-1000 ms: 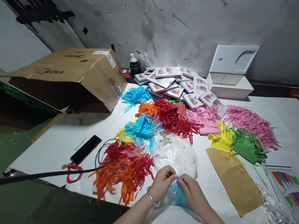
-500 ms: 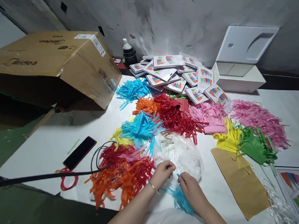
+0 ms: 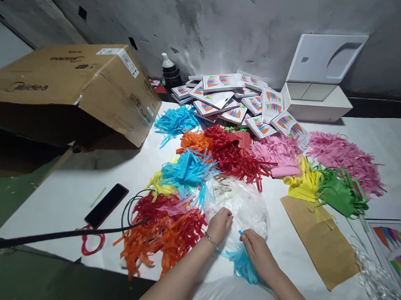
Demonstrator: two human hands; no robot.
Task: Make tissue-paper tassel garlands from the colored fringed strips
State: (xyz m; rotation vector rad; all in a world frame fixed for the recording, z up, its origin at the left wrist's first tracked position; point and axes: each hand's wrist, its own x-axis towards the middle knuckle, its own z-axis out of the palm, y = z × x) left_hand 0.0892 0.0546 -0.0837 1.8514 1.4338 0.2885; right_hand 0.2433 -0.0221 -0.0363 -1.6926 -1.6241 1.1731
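Note:
My right hand [image 3: 257, 250] pinches a blue paper tassel [image 3: 243, 265] by its top, a short blue end showing past the thumb. The fringe hangs down beside the hand near the table's front edge. My left hand [image 3: 220, 227], with a bracelet at the wrist, rests over the near side of a clear plastic bag [image 3: 247, 205]. Its fingers are curled together, and whatever they may hold is too small to make out. Small brownish pieces show through the top of the bag. Left of that hand lies a heap of orange and red tassels [image 3: 164, 232].
Blue tassels [image 3: 188, 171], red tassels [image 3: 232, 153], pink tassels [image 3: 345, 160] and green tassels [image 3: 344, 194] surround the bag. Boxed packs [image 3: 222, 82] pile up behind. A carton [image 3: 117, 91] and phone [image 3: 106, 205] are left; brown cardboard [image 3: 321, 242] lies right.
My left hand has shifted slightly up and its fingers have turned toward the bag. My right hand still pinches the blue tassel in nearly the same place. The view has moved a little.

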